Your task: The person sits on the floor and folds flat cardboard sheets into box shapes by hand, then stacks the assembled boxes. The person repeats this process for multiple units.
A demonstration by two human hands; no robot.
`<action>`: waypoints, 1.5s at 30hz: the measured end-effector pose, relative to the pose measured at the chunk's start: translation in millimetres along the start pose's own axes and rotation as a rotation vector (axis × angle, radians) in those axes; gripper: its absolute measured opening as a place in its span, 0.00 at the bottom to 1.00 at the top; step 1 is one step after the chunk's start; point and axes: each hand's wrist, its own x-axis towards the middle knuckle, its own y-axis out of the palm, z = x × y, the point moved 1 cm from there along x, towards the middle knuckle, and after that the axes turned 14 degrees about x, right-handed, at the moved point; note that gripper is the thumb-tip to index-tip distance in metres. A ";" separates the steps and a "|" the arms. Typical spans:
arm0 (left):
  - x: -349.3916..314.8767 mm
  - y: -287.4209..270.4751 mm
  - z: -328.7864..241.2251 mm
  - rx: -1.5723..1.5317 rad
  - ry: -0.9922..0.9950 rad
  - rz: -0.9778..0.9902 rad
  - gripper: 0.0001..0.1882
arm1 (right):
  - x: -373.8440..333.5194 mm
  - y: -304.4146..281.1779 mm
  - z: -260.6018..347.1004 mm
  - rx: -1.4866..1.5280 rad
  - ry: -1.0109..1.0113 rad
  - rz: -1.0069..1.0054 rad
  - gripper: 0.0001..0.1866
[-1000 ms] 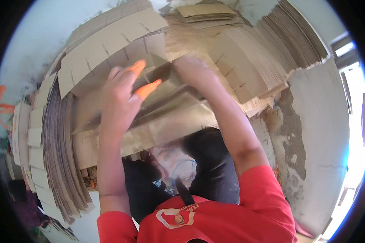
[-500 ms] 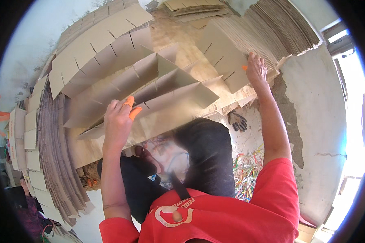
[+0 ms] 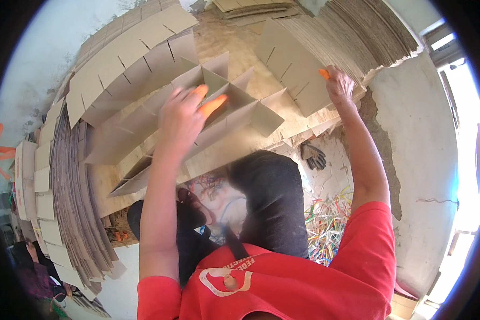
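Slotted cardboard strips interlock into a standing divider grid (image 3: 226, 120) on the wooden table. Over the grid's near left part is my left hand (image 3: 184, 117), blurred, with orange finger covers on two fingers. Those fingers point forward and apart, and nothing shows between them. At the right, my right hand (image 3: 340, 86) is at the upper edge of the front slotted cardboard sheet (image 3: 293, 66) of a leaning stack. Its orange-covered digit lies at the sheet's edge, with the other fingers bent behind it.
More slotted sheets (image 3: 128, 64) lean along the left, beside a tall cardboard stack (image 3: 77, 186). Another thick stack (image 3: 376, 34) stands at the far right. A dark glove (image 3: 313, 156) and coloured strips (image 3: 325, 232) lie below the table edge (image 3: 197, 173). A wall (image 3: 421, 144) bounds the right.
My left hand has lifted off the grid's near strips and moved forward and to the right. The grid's strips have shifted, with cells more clearly spread. My right hand stays at the stack, fingers drawn closer.
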 end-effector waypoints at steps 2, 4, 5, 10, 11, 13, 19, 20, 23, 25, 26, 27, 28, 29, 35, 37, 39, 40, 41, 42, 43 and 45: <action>26.9 36.6 -3.2 -0.053 -0.012 0.118 0.12 | 3.5 -5.2 8.5 0.070 -0.002 -0.141 0.12; 43.9 79.9 2.6 0.016 0.049 0.296 0.12 | 7.3 -15.4 21.3 0.073 0.050 -0.192 0.11; 47.4 95.8 6.2 0.002 0.026 0.363 0.12 | 10.4 -27.0 32.4 0.046 0.106 -0.171 0.10; 62.2 129.3 16.6 0.016 0.021 0.512 0.12 | 21.9 -81.2 62.1 0.399 0.018 -0.277 0.09; 58.0 123.9 20.3 -0.010 -0.031 0.462 0.11 | 25.2 -88.4 71.0 0.574 -0.031 -0.261 0.11; 56.1 98.1 20.4 -0.067 -0.117 0.363 0.11 | 27.9 -106.5 92.0 0.849 -0.076 -0.258 0.16; -23.6 -37.9 1.5 0.041 -0.303 0.183 0.22 | 2.1 -132.0 154.6 1.025 -0.007 -0.077 0.19; -39.5 -51.0 1.8 0.096 -0.292 0.216 0.21 | -1.5 -132.7 162.5 0.963 -0.052 -0.035 0.18; -78.1 -61.4 13.3 0.188 -0.281 0.300 0.17 | -7.9 -128.6 187.2 0.925 -0.192 0.060 0.14; -95.2 -55.7 24.9 0.143 -0.292 0.330 0.15 | -10.7 -119.0 195.7 0.977 -0.235 0.109 0.13; -101.2 -53.3 27.3 0.150 -0.363 0.377 0.11 | -11.8 -114.2 200.3 1.000 -0.245 0.137 0.13; -104.0 -50.3 28.6 0.137 -0.366 0.355 0.11 | -12.4 -108.7 202.7 1.004 -0.272 0.128 0.13; -104.6 -46.9 29.6 0.123 -0.368 0.333 0.11 | -12.0 -102.0 204.0 1.007 -0.298 0.118 0.13; -103.6 -45.0 30.4 0.108 -0.369 0.311 0.11 | -11.0 -99.4 207.0 1.010 -0.324 0.107 0.14; -93.4 -41.4 27.0 0.051 -0.368 0.374 0.14 | -7.6 -94.8 211.9 0.971 -0.271 0.154 0.14; -93.6 -40.8 29.6 0.058 -0.353 0.377 0.15 | -7.3 -93.3 213.2 0.974 -0.248 0.184 0.13; -93.6 -41.3 29.3 0.060 -0.348 0.381 0.15 | -6.7 -87.3 212.1 0.988 -0.243 0.219 0.12; -91.9 -42.4 27.5 0.059 -0.350 0.385 0.15 | -6.6 -84.6 212.5 0.963 -0.265 0.206 0.13; -90.7 -42.9 26.2 0.059 -0.353 0.388 0.15 | -6.5 -81.6 213.5 0.937 -0.287 0.193 0.13; -90.7 -43.3 26.2 0.051 -0.352 0.386 0.15 | -6.2 -78.6 214.6 0.913 -0.310 0.182 0.13; -90.6 -43.3 26.4 0.044 -0.350 0.384 0.15 | -5.9 -76.6 214.1 0.925 -0.306 0.191 0.14; -91.8 -43.1 27.2 0.046 -0.355 0.366 0.15 | -5.7 -73.9 212.8 0.947 -0.299 0.209 0.15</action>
